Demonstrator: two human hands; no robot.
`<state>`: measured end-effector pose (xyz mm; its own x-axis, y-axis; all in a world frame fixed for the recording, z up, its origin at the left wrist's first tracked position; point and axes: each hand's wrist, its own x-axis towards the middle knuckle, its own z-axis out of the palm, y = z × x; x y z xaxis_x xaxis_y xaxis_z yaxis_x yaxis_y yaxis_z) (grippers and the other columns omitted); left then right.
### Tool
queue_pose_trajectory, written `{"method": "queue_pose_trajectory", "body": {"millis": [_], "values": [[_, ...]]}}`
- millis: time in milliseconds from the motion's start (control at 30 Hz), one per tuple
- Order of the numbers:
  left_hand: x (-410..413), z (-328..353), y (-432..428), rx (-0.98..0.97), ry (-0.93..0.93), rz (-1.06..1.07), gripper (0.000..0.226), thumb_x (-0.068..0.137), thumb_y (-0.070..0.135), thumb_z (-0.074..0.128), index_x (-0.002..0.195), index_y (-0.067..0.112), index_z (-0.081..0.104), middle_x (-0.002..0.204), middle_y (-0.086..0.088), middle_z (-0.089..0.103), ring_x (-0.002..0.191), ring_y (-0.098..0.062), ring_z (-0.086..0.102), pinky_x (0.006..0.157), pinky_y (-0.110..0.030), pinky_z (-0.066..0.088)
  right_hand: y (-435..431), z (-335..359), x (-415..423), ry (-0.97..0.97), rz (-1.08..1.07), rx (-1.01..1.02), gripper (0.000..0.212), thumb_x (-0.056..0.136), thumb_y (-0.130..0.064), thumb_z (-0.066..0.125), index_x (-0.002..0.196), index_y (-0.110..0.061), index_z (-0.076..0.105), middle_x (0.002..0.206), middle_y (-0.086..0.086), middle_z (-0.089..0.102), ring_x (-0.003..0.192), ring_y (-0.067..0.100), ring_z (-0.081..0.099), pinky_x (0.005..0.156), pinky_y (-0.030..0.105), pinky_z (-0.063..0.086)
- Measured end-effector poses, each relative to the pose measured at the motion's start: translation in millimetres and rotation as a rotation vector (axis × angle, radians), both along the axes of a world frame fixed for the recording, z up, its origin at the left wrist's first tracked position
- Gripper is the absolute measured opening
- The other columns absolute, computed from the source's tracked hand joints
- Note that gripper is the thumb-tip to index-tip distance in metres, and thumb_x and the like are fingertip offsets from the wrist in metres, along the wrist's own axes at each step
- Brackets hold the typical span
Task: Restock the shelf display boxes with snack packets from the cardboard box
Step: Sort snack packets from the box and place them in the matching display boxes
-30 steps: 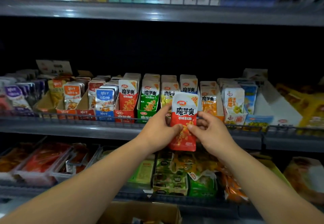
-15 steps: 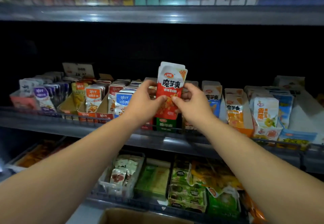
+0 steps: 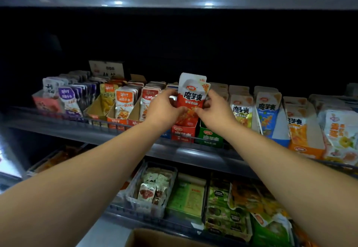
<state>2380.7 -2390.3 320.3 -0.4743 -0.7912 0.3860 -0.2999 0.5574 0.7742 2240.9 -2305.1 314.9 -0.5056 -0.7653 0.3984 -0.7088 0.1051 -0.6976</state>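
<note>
Pinching upright red snack packet (image 3: pixel 191 99) between curled fingers of left hand (image 3: pixel 164 110) and right hand (image 3: pixel 216 112), its lower end at red display box (image 3: pixel 183 133) mouth, shelf (image 3: pixel 77 130) front edge

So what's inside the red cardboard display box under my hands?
Only the lower end of the red-and-white snack packet that the left hand and right hand hold shows there; packet and hands cover the rest.

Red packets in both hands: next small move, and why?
Probably push the red packets straight down into the red display box. Left hand and right hand pinch them upright, lower edge at that box's open top, and the colours match; the green box beside it does not.
</note>
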Motion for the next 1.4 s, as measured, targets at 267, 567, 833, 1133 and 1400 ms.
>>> {"method": "queue_pose_trajectory", "body": {"millis": [267,567,833,1133,1400], "values": [[2.5,-22.5,-6.5,-0.060,-0.174,0.025,0.038,0.085,0.027,0.082,0.119,0.016,0.068,0.113,-0.003,0.072,0.099,-0.019,0.068,0.088,-0.036,0.057,-2.3,-10.3,0.5,0.049,0.002,0.082,0.053,0.090,-0.030,0.073,0.136,-0.022,0.050,0.112,-0.006,0.063,0.098,0.017,0.062,0.074,0.026,0.045],[15.4,-46.5,-12.4,-0.100,-0.165,0.064,0.027,0.090,0.039,0.076,0.104,0.022,0.061,0.097,0.001,0.063,0.082,-0.014,0.062,0.069,-0.030,0.050,-11.9,-4.3,5.2,0.322,-0.036,0.108,0.109,0.073,-0.040,0.087,0.153,-0.033,0.014,0.139,0.005,0.057,0.118,0.026,0.061,0.087,0.041,0.057],[17.4,-55.4,-14.0,-0.059,-0.142,0.018,0.027,0.094,0.042,0.070,0.077,0.022,0.069,0.088,-0.002,0.065,0.076,-0.016,0.063,0.067,-0.029,0.046,-18.0,-5.4,3.1,0.470,-0.113,0.159,0.102,0.073,-0.047,0.085,0.152,-0.024,0.026,0.141,0.009,0.055,0.131,0.031,0.050,0.097,0.041,0.048],[17.4,-54.1,-18.9,-0.027,-0.125,-0.013,0.022,0.094,0.039,0.071,0.082,0.020,0.072,0.084,0.001,0.071,0.079,-0.014,0.068,0.072,-0.035,0.059,-27.2,-5.6,4.2,0.518,-0.138,0.176,0.103,0.073,-0.046,0.084,0.153,-0.022,0.024,0.144,0.011,0.048,0.136,0.033,0.041,0.107,0.043,0.039],[21.9,-57.4,-13.5,-0.008,0.020,-0.016,0.017,0.092,0.036,0.075,0.103,0.024,0.070,0.087,0.001,0.066,0.082,-0.014,0.065,0.072,-0.033,0.056,-11.3,-12.2,-9.4,0.331,-0.084,0.131,0.094,0.087,-0.054,0.068,0.159,-0.026,0.014,0.158,0.008,0.033,0.146,0.031,0.030,0.116,0.050,0.035]]}}
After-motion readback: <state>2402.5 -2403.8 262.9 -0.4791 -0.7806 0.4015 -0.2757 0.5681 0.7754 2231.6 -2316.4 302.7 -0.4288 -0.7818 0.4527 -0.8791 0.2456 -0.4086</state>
